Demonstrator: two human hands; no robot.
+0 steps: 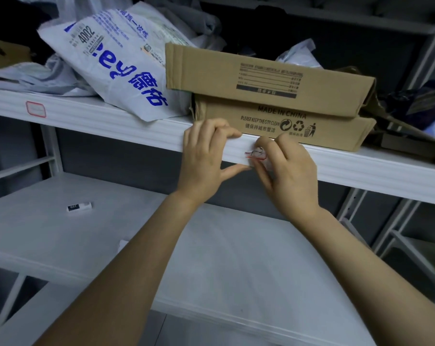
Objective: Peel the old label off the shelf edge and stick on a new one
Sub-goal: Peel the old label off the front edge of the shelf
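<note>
Both hands meet at the shelf edge: right hand pinches the half-peeled old label; left hand, beside it, grips the edge.

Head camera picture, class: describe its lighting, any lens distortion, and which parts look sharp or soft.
Head view: dim, even light without hard shadows or glare; wide-angle bending curves the shelf edge; print on the cardboard box reads clearly, while the crumpled old label between the left hand and right hand is too small and soft to read.
</note>
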